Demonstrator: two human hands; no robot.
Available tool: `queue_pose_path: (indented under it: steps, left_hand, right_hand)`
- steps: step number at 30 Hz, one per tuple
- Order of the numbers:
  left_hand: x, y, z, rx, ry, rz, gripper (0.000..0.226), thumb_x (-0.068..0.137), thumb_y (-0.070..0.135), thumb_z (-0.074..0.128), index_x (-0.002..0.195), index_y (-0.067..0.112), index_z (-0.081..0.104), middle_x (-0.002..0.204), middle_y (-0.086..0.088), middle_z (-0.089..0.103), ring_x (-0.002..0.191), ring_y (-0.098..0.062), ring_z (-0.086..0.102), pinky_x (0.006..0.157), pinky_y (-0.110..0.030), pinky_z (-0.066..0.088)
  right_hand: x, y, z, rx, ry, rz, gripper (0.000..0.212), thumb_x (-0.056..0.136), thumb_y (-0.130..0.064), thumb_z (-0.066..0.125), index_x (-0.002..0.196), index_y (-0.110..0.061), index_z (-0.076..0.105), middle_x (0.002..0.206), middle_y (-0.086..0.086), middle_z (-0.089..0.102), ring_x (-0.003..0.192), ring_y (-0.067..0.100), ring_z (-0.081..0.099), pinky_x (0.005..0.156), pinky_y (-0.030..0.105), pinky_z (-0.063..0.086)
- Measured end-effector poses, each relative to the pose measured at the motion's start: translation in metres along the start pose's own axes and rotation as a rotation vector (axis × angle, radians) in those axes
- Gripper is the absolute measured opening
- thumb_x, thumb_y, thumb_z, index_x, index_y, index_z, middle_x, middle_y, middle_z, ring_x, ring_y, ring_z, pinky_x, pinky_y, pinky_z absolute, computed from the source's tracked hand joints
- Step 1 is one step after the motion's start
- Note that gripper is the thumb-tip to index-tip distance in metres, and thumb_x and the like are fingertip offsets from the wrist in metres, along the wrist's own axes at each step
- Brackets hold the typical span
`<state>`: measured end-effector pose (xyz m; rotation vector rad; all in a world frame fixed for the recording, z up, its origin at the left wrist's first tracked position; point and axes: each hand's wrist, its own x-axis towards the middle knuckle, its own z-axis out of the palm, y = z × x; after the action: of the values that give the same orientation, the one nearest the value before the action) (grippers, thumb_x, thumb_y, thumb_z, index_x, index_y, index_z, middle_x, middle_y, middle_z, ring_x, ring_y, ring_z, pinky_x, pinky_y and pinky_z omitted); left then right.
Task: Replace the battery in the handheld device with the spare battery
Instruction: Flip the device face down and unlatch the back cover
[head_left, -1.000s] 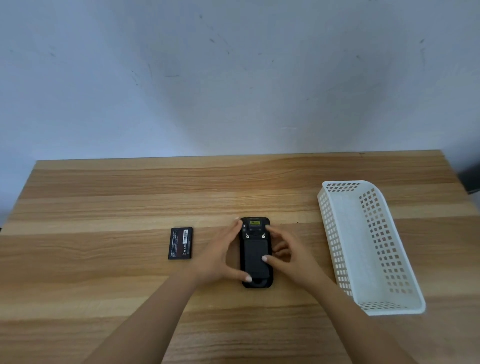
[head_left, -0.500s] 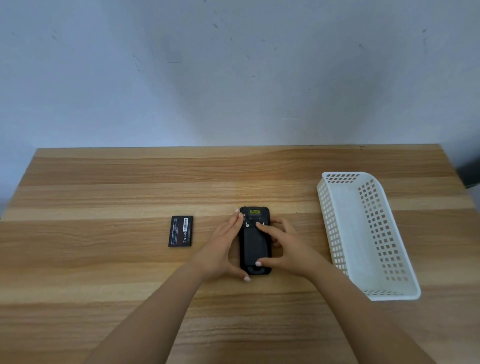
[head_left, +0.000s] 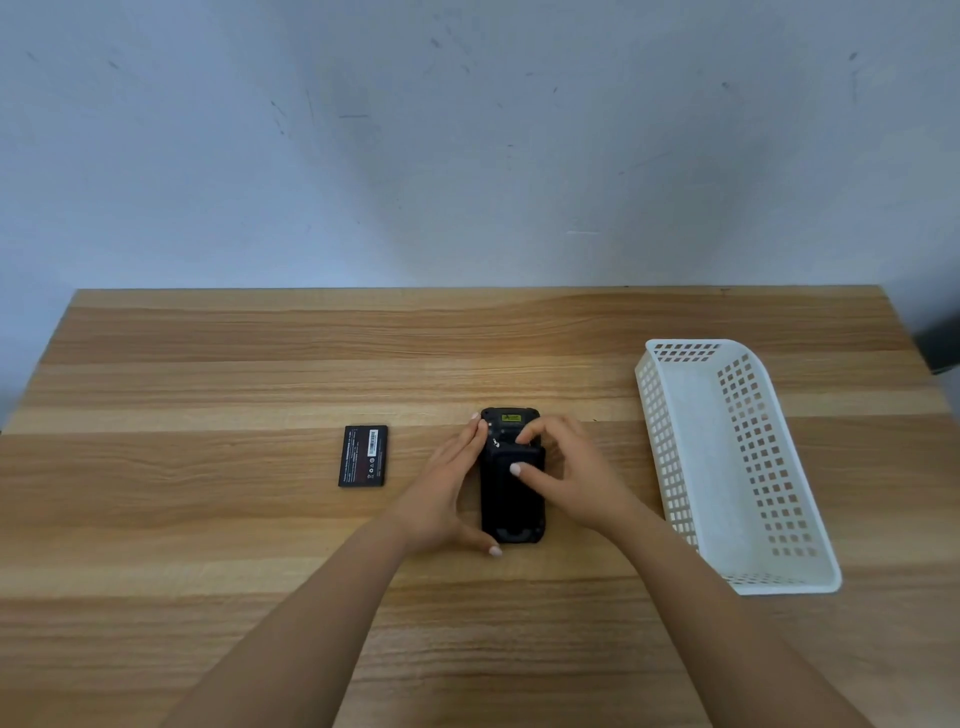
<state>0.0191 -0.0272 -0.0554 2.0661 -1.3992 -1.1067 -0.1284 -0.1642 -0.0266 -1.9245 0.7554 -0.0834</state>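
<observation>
- The black oblong handheld device (head_left: 511, 499) lies face down on the light wooden table (head_left: 260, 519), near the middle.
- My left hand (head_left: 447, 493) cups its left edge, fingers stretched along the side, thumb at the near corner.
- My right hand (head_left: 563, 473) rests on the back panel, thumb pressed on it, fingers curled at its far end.
- The flat black spare battery (head_left: 363, 455) lies to the left, apart from my hands.
- The white perforated plastic basket (head_left: 670, 467) stands at the right.

black device (head_left: 511, 499); white perforated basket (head_left: 748, 587); wood-grain table (head_left: 208, 545)
</observation>
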Motion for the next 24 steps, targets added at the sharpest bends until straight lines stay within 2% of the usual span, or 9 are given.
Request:
queue_pose_path:
  steps: [2, 6, 9, 12, 14, 15, 18, 20, 24]
  left_hand:
    - [0.0, -0.001, 0.001, -0.011, 0.002, -0.006, 0.141, 0.051, 0.048, 0.088, 0.148, 0.031, -0.014, 0.156, 0.02, -0.021, 0.141, 0.0, -0.011, 0.114, -0.024, 0.003]
    - [0.0, -0.001, 0.001, -0.018, 0.001, -0.005, 0.142, 0.051, 0.047, 0.088, 0.148, 0.03, -0.014, 0.156, 0.018, -0.021, 0.143, -0.003, -0.011, 0.115, -0.025, 0.002]
    - [0.0, -0.001, 0.001, -0.026, -0.007, -0.011, 0.143, 0.05, 0.048, 0.088, 0.148, 0.031, -0.014, 0.156, 0.02, -0.021, 0.142, -0.002, -0.012, 0.115, -0.026, 0.002]
    - [0.0, 0.0, 0.0, -0.037, -0.014, -0.016, 0.143, 0.05, 0.048, 0.088, 0.148, 0.032, -0.014, 0.155, 0.022, -0.021, 0.14, 0.0, -0.013, 0.115, -0.026, 0.001]
    - [0.0, 0.001, 0.0, -0.041, -0.018, -0.018, 0.142, 0.05, 0.048, 0.088, 0.148, 0.033, -0.014, 0.155, 0.022, -0.021, 0.138, 0.001, -0.014, 0.114, -0.027, -0.001]
    - [-0.001, 0.002, 0.0, -0.046, -0.021, -0.021, 0.142, 0.05, 0.048, 0.088, 0.148, 0.034, -0.014, 0.155, 0.023, -0.021, 0.138, 0.001, -0.014, 0.114, -0.028, -0.001]
    - [0.0, 0.002, 0.0, -0.056, -0.024, -0.025, 0.142, 0.05, 0.048, 0.087, 0.147, 0.035, -0.014, 0.154, 0.024, -0.022, 0.139, -0.002, -0.015, 0.114, -0.03, -0.001]
    - [0.0, 0.001, 0.0, -0.054, -0.024, -0.027, 0.142, 0.05, 0.049, 0.087, 0.147, 0.035, -0.015, 0.154, 0.024, -0.022, 0.14, -0.003, -0.015, 0.115, -0.031, -0.001]
    - [-0.001, 0.0, 0.0, -0.051, -0.025, -0.03, 0.142, 0.049, 0.051, 0.087, 0.147, 0.036, -0.014, 0.155, 0.024, -0.02, 0.144, -0.007, -0.013, 0.119, -0.036, 0.003]
  right_hand:
    - [-0.007, 0.001, 0.0, 0.146, -0.026, 0.022, 0.025, 0.087, -0.018, 0.065, 0.109, -0.028, 0.058, 0.11, -0.005, 0.063, 0.099, 0.01, 0.062, 0.086, 0.026, 0.052]
    - [-0.018, 0.014, 0.005, 0.285, 0.01, 0.076, 0.041, 0.089, -0.012, 0.064, 0.122, -0.035, 0.057, 0.107, -0.002, 0.071, 0.098, 0.012, 0.067, 0.088, 0.031, 0.055]
    - [-0.021, 0.018, 0.004, 0.434, 0.146, 0.134, 0.04, 0.087, -0.015, 0.067, 0.122, -0.032, 0.058, 0.104, 0.003, 0.074, 0.101, 0.015, 0.069, 0.09, 0.037, 0.055]
    - [-0.021, 0.02, -0.001, 0.579, 0.322, 0.188, 0.033, 0.09, -0.013, 0.063, 0.118, -0.028, 0.06, 0.105, 0.001, 0.073, 0.099, 0.012, 0.07, 0.083, 0.03, 0.057]
    - [-0.02, 0.025, -0.004, 0.569, 0.439, 0.248, 0.031, 0.093, -0.014, 0.059, 0.116, -0.034, 0.06, 0.106, -0.003, 0.07, 0.099, 0.009, 0.067, 0.076, 0.022, 0.057]
    - [-0.019, 0.029, -0.004, 0.55, 0.489, 0.283, 0.031, 0.094, -0.014, 0.057, 0.117, -0.035, 0.059, 0.108, -0.005, 0.068, 0.102, 0.009, 0.065, 0.078, 0.023, 0.056]
    - [-0.019, 0.039, -0.003, 0.413, 0.549, 0.38, 0.035, 0.095, -0.017, 0.054, 0.129, -0.026, 0.056, 0.124, -0.002, 0.058, 0.115, 0.012, 0.053, 0.098, 0.036, 0.049]
    - [-0.019, 0.042, -0.001, 0.299, 0.536, 0.397, 0.04, 0.096, -0.018, 0.054, 0.136, -0.022, 0.052, 0.127, -0.001, 0.057, 0.111, 0.01, 0.05, 0.095, 0.03, 0.045]
    - [-0.017, 0.046, 0.004, 0.064, 0.585, 0.34, 0.042, 0.094, -0.017, 0.055, 0.136, -0.014, 0.049, 0.123, 0.007, 0.061, 0.11, 0.017, 0.057, 0.085, 0.025, 0.044]
